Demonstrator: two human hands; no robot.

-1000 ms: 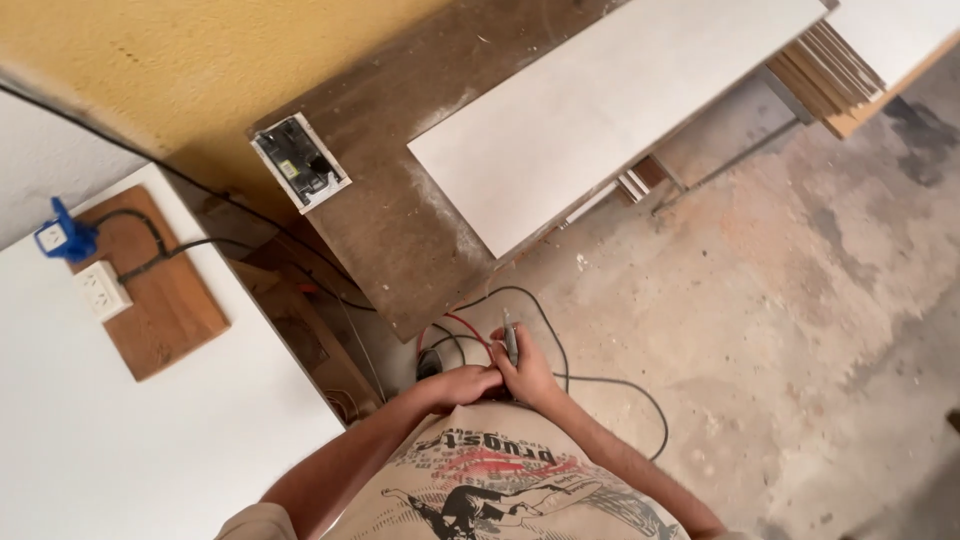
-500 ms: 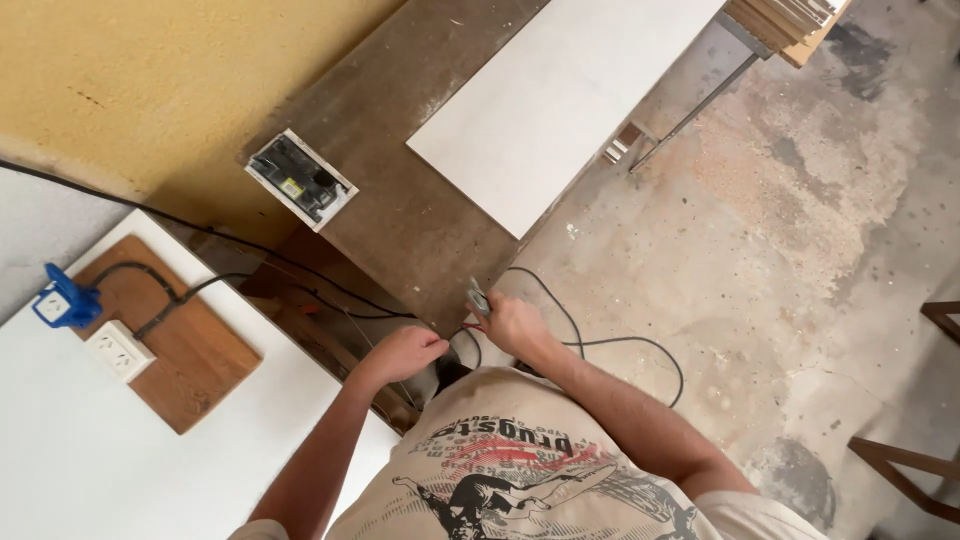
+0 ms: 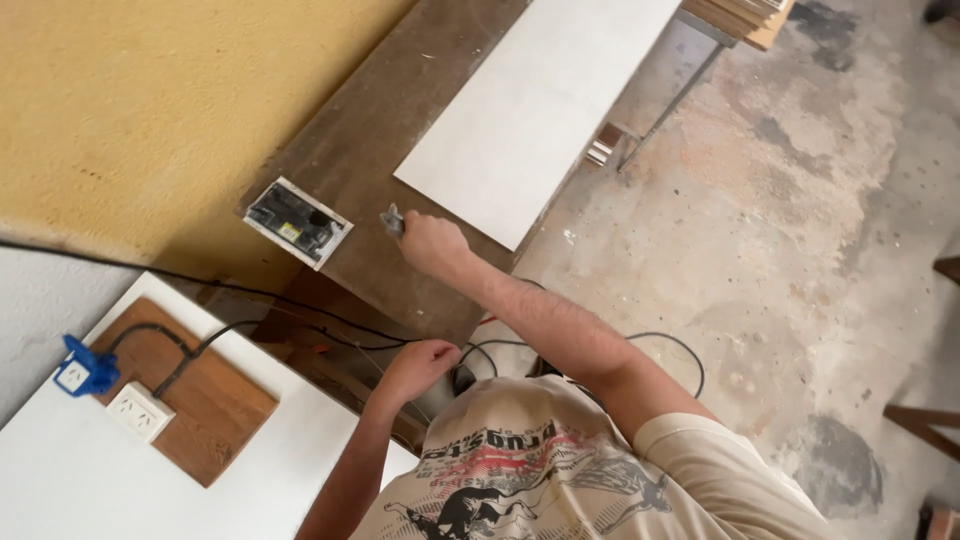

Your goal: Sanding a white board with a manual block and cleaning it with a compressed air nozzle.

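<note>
Brown workbench (image 3: 400, 190): right hand (image 3: 430, 245) grasps a small grey plug (image 3: 392, 221), left hand (image 3: 418, 365) clenches black cable (image 3: 340, 330); keeping slack seems wise.

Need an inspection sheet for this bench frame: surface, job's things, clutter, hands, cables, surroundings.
Surface: dark brown workbench along a yellow wall; a white panel lies on it.
Job's things: small grey object in the right hand, too small to identify; black cable bundle at the left hand.
Clutter: open electrical box on the bench.
Hands: right hand reached out over the bench, closed on the grey object; left hand low by the body, gripping the cables.
Cables: black cable loops on the floor; another runs to a blue plug on a wooden socket board.
Surroundings: stained concrete floor; stacked wood strips at top.
</note>
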